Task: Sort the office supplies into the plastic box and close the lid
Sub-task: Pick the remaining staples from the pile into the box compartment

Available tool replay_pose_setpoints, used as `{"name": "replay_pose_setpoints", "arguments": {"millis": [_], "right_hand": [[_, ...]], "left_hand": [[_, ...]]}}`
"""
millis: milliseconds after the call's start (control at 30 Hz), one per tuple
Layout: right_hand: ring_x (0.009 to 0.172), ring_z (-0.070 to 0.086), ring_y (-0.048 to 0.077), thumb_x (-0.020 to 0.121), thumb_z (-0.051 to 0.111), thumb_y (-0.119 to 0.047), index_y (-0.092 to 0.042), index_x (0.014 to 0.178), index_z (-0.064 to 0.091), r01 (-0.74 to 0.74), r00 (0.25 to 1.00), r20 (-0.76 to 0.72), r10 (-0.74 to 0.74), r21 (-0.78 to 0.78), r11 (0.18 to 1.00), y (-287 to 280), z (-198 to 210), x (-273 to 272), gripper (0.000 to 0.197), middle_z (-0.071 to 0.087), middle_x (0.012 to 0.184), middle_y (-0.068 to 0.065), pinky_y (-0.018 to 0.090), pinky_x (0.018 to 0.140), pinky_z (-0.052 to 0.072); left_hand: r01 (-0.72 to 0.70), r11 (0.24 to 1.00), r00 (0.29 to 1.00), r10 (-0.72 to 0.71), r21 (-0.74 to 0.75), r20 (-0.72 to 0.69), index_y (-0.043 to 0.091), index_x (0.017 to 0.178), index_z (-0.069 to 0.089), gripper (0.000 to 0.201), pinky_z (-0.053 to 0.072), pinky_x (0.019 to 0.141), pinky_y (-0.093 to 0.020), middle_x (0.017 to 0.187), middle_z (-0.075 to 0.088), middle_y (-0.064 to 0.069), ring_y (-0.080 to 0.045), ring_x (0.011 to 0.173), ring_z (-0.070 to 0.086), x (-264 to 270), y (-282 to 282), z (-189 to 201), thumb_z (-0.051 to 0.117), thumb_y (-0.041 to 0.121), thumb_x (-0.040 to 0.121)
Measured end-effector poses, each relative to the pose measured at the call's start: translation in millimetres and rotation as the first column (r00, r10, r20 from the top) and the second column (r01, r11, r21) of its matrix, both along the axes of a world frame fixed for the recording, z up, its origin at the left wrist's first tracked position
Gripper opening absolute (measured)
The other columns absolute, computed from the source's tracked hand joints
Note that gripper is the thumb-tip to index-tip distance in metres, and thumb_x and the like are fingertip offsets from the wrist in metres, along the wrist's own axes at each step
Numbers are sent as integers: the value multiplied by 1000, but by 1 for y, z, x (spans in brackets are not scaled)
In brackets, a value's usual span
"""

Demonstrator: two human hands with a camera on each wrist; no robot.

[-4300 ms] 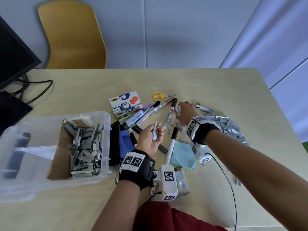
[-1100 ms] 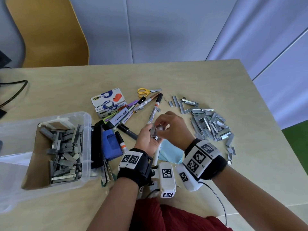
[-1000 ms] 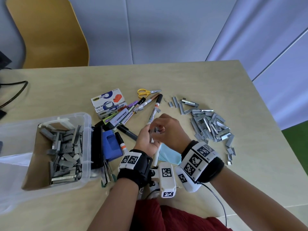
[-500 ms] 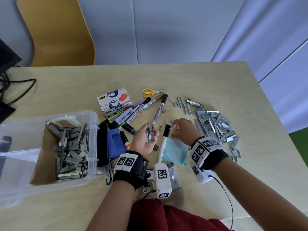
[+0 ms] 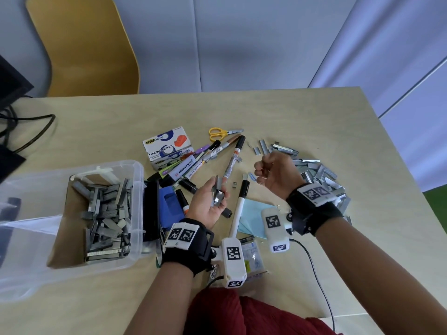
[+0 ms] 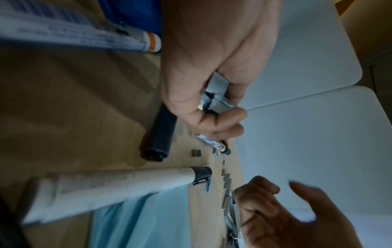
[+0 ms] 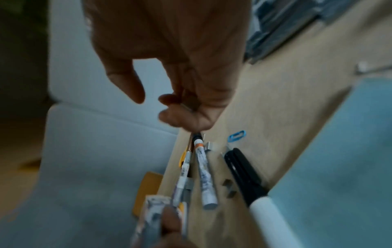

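Since half a second ago, we are lifting our right hand (image 5: 273, 174) up off the desk (image 5: 314, 117) with its fingers curled in; something thin may be pinched there, but we cannot tell for sure. Our left hand (image 5: 208, 204) is cupping a few staple strips (image 5: 217, 195), fingers half curled around them. To do this well, we are keeping that palm level so nothing slides out, then carrying it over to the plastic box (image 5: 137, 201), which is sitting open just left of our left hand. More loose staples (image 5: 319, 172) are lying just past our right hand.
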State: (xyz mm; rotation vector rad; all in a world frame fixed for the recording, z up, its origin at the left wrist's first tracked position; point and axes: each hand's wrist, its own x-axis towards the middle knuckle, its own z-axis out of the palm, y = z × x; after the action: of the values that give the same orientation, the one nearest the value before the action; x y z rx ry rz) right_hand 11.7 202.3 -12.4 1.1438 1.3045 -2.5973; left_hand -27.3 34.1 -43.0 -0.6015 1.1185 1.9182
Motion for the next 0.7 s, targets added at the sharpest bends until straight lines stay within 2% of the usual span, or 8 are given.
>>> {"name": "replay_pose_setpoints", "arguments": {"millis": [67,133,200,300,433,567,633,700], "right_hand": [[42,33,13,86,45,-12,-16,63,38,-198,975,171,146,348,916,-4,-1,-14,24,40,49,1,17,42,27],[50,38,16,88,53,-22,-13,60,40,-552,834,461,304,667,501,-8,-9,-25,31,41,56,1,20,45,29],[66,48,21,87,56,-32,-10,63,40,-731,668,681,300,676,95,-14,-18,-32,36,47,70,4,24,53,37],[77,50,25,85,59,-31,-7,81,43,-781,595,762,256,623,-41,-19,-25,-35,29,47,82,7,29,64,41],[57,43,18,84,60,-27,-9,60,39,-723,678,655,334,677,140,-13,-25,-36,36,43,63,4,23,47,31],[43,29,13,83,38,-10,-11,57,44,-387,921,81,382,319,865,-11,-5,-26,26,43,50,3,15,37,24],[38,29,12,72,35,-13,-11,53,45,-252,959,-125,256,45,967,-11,4,-22,21,44,47,4,13,37,22],[37,30,12,74,36,-16,-11,53,45,-203,966,-155,208,50,978,-11,6,-22,23,44,47,4,13,38,21]], "left_hand": [[64,997,997,-65,-36,-44,11,82,56,33,29,31,-11,47,51,6,-6,36,48,0,0,1,36,31,101],[132,985,983,-145,-112,-114,12,77,53,32,23,29,-11,48,48,5,-6,36,46,-1,-1,3,40,31,100],[222,949,940,-269,-225,-209,13,74,51,31,20,29,-12,52,45,3,-7,38,45,-1,-1,8,44,30,99],[333,835,824,-484,-438,-294,13,71,50,33,21,30,-12,59,42,-1,-11,45,43,-1,1,15,45,29,99],[340,801,797,-523,-493,-301,12,69,48,33,21,31,-13,60,44,-3,-11,43,43,-5,2,17,45,26,99],[253,921,903,-334,-296,-269,11,79,52,24,26,39,-16,60,57,-3,-7,40,48,-5,1,13,44,23,99],[190,971,950,-220,-148,-223,11,81,54,24,30,41,-16,56,61,0,-8,42,50,-3,1,12,42,22,99],[128,992,976,-127,-8,-174,12,83,54,23,32,34,-12,54,61,1,-6,40,50,-2,0,13,40,20,99]]}}
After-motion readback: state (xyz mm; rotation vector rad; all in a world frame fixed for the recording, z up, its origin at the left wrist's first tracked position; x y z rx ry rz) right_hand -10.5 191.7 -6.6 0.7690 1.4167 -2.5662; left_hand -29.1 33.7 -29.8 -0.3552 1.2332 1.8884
